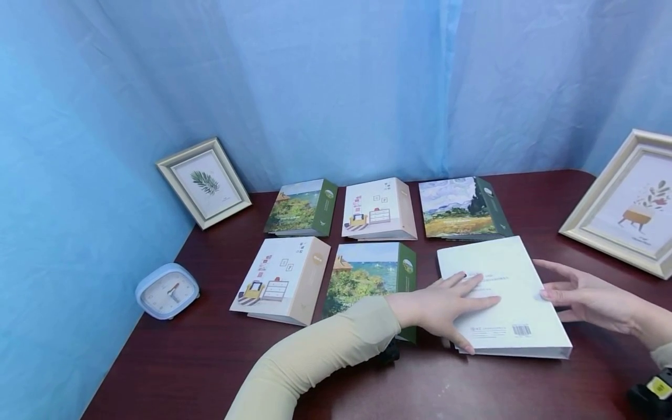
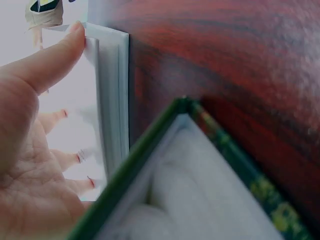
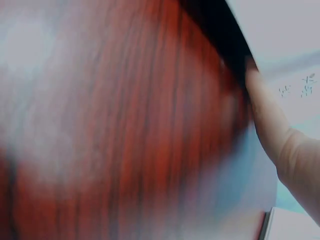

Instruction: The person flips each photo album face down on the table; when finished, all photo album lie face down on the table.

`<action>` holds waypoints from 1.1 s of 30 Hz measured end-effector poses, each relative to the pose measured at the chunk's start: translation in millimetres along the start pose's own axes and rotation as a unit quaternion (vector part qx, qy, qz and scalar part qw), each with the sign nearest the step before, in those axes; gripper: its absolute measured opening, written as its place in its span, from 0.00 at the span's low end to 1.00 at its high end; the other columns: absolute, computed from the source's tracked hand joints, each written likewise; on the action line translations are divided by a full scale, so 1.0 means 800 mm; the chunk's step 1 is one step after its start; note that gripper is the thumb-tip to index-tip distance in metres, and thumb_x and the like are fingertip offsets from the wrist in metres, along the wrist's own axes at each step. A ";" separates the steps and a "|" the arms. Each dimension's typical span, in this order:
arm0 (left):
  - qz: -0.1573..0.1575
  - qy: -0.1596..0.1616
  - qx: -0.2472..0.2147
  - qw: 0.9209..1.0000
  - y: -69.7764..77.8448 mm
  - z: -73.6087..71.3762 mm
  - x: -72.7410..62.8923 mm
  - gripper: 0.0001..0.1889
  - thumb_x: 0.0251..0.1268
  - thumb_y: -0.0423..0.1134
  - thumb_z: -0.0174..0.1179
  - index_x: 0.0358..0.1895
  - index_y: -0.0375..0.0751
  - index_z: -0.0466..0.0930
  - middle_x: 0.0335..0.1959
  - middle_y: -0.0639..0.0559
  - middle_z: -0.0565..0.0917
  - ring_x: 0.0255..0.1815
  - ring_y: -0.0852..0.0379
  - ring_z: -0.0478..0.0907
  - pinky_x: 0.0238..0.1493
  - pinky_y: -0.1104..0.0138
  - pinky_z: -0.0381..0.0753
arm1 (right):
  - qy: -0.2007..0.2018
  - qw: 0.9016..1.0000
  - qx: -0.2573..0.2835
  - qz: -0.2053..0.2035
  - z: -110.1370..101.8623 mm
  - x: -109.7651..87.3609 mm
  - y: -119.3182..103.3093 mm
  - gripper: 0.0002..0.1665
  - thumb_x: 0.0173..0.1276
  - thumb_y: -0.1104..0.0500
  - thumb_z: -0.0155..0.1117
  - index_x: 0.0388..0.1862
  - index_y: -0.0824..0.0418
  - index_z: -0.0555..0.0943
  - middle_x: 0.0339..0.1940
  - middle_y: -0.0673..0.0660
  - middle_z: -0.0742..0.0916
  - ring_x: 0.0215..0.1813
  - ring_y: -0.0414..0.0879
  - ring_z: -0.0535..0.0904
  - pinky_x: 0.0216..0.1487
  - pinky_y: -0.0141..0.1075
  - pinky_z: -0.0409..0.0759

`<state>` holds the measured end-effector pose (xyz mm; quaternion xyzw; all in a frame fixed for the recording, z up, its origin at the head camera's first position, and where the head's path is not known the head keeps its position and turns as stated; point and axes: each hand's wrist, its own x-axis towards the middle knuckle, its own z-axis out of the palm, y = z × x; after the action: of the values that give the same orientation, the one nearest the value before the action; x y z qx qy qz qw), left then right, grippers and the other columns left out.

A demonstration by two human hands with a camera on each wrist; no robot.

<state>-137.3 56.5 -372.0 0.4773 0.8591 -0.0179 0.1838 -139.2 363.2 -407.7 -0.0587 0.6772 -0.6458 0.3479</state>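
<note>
A thick white album [image 1: 504, 315] lies back cover up at the right of the table, its barcode toward the near edge. My left hand [image 1: 446, 303] is spread over its left part, fingers on the cover and thumb at the near left corner. In the left wrist view the thumb [image 2: 60, 55] lies straight by the page edges. My right hand [image 1: 593, 297] is at the album's right side, its thumb touching the edge and its fingers extended. The right wrist view shows one digit [image 3: 270, 115] against the album's side.
Several photo albums lie in two rows: a green-spined seaside one [image 1: 294, 204], a room-drawing one [image 1: 373, 213], a landscape one [image 1: 451, 207], another room-drawing one [image 1: 273, 277] and another seaside one [image 1: 362, 271]. A blue clock [image 1: 168, 291] and two picture frames, left [image 1: 205, 181] and right [image 1: 630, 204], stand around.
</note>
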 end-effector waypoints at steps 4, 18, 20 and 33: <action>-0.002 -0.003 0.003 1.000 0.001 0.000 0.000 0.49 0.52 0.70 0.57 0.75 0.71 0.39 0.78 0.56 0.32 0.78 0.54 0.30 0.75 0.68 0.36 | 0.011 1.000 -0.019 0.004 -0.002 -0.001 0.003 0.48 0.75 0.64 0.45 0.73 0.54 0.22 0.49 0.50 0.78 0.50 0.40 0.80 0.50 0.46 0.81; -0.004 -0.016 0.012 1.000 0.004 -0.004 0.001 0.47 0.54 0.68 0.57 0.75 0.70 0.42 0.78 0.57 0.37 0.78 0.53 0.34 0.75 0.68 0.38 | 0.132 0.971 -0.201 0.011 0.017 -0.006 -0.014 0.54 0.66 0.62 0.62 0.71 0.77 0.34 0.52 0.68 0.78 0.42 0.42 0.82 0.43 0.45 0.83; 0.006 -0.014 0.016 1.000 0.003 -0.007 0.001 0.45 0.55 0.67 0.57 0.75 0.68 0.45 0.78 0.56 0.39 0.78 0.54 0.35 0.75 0.69 0.38 | 0.140 0.968 -0.208 0.013 0.020 -0.007 -0.017 0.53 0.66 0.61 0.62 0.71 0.78 0.35 0.53 0.70 0.77 0.41 0.41 0.82 0.43 0.45 0.83; 0.003 0.069 -0.038 0.997 -0.021 -0.019 -0.017 0.30 0.67 0.57 0.53 0.70 0.54 0.64 0.71 0.57 0.65 0.72 0.64 0.58 0.69 0.75 0.58 | 0.235 0.915 -0.319 -0.070 0.046 -0.009 -0.057 0.44 0.71 0.57 0.58 0.72 0.77 0.47 0.48 0.68 0.81 0.38 0.27 0.79 0.37 0.33 0.83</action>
<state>-149.5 39.4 -355.4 0.4731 0.8682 0.0481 0.1420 -130.9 329.3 -360.7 -0.0603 0.9038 -0.4128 0.0957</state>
